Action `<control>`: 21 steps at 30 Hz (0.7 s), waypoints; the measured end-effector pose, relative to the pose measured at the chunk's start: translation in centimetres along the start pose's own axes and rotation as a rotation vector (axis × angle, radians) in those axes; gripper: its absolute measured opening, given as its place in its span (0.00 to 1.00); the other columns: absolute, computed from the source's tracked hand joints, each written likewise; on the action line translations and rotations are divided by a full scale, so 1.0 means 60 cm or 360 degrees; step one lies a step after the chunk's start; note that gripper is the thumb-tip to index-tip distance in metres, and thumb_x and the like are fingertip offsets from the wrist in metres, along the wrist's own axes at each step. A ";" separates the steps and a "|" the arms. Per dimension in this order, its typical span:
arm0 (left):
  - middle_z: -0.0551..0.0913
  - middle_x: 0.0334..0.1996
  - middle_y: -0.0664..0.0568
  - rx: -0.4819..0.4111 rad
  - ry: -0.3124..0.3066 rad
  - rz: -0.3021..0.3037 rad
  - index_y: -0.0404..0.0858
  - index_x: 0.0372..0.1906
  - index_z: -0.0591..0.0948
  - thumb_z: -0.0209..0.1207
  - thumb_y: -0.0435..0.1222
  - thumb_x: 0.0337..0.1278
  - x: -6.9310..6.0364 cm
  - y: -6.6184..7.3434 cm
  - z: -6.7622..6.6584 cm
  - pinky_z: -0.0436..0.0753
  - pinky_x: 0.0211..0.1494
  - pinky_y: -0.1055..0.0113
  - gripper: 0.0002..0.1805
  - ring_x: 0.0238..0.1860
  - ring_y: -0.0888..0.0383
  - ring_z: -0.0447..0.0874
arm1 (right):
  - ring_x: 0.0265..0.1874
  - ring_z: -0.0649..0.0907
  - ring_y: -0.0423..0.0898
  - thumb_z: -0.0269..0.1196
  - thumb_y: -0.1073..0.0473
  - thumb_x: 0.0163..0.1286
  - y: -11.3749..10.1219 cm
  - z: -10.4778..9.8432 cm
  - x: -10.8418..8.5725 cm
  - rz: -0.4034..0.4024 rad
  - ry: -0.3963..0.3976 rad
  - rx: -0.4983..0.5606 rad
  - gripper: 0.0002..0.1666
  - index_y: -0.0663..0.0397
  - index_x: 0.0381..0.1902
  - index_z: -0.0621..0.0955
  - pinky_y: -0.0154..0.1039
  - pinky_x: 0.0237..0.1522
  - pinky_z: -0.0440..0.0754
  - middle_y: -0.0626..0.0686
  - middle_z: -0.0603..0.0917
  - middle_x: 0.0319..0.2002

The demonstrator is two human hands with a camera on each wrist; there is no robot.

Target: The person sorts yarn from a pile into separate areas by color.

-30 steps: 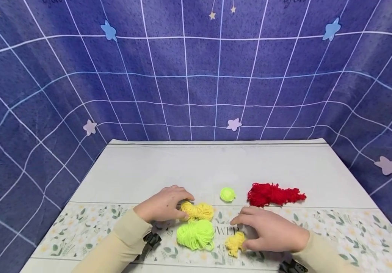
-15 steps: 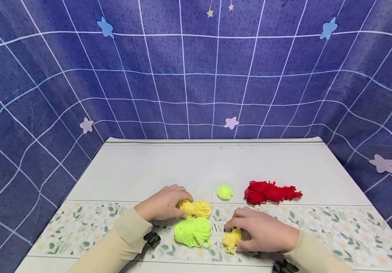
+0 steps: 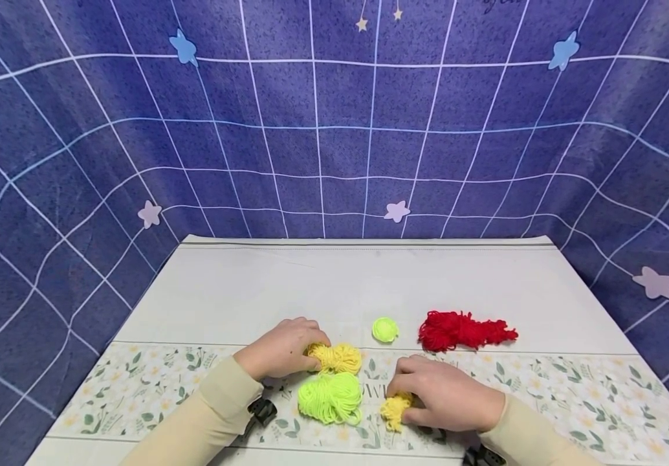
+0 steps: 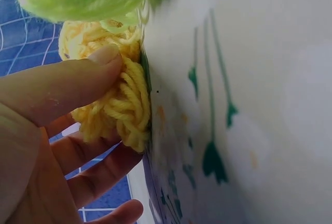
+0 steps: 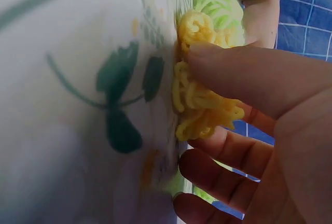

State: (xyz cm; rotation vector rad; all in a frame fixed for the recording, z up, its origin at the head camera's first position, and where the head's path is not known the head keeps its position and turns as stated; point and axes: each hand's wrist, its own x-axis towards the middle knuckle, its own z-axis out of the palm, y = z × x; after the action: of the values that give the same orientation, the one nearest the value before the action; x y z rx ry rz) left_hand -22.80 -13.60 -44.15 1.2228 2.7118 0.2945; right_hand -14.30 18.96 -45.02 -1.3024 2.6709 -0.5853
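Note:
My left hand (image 3: 282, 349) grips the left end of a yellow yarn skein (image 3: 341, 358); in the left wrist view its thumb lies on the strands (image 4: 129, 99), fingers on the far side. Just nearer to me is a bright lime-green yarn skein (image 3: 330, 398). To its right, my right hand (image 3: 445, 396) holds a smaller yellow yarn bundle (image 3: 394, 412) between thumb and fingers. The right wrist view shows that thumb pressed on the looped strands (image 5: 199, 97); several fingertips reach the cloth below. Both yellow pieces are partly hidden by the hands.
Farther back lie a small lime-green yarn ball (image 3: 385, 329) and a red yarn bundle (image 3: 465, 331). The white tabletop (image 3: 288, 278) carries a floral printed band (image 3: 544, 395). A blue curtain (image 3: 334, 149) with a grid pattern surrounds the table's back and sides.
My right hand has moved slightly left and its fingers have closed round the small yellow yarn bundle. The left hand stays at the yellow skein. The head view has shifted slightly.

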 end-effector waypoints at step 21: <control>0.82 0.46 0.62 -0.0011 0.0033 -0.0002 0.50 0.52 0.86 0.68 0.43 0.60 0.000 0.002 0.001 0.75 0.56 0.52 0.15 0.50 0.59 0.78 | 0.39 0.79 0.39 0.70 0.51 0.67 0.068 -0.105 0.065 0.0251 0.0308 -0.0165 0.18 0.46 0.52 0.84 0.42 0.47 0.80 0.40 0.79 0.45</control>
State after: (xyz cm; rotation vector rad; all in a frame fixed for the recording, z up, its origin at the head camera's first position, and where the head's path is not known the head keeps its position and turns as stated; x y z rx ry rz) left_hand -22.70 -13.50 -44.15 1.2234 2.7267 0.3181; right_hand -21.44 20.03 -40.57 -1.0948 2.9638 -0.5876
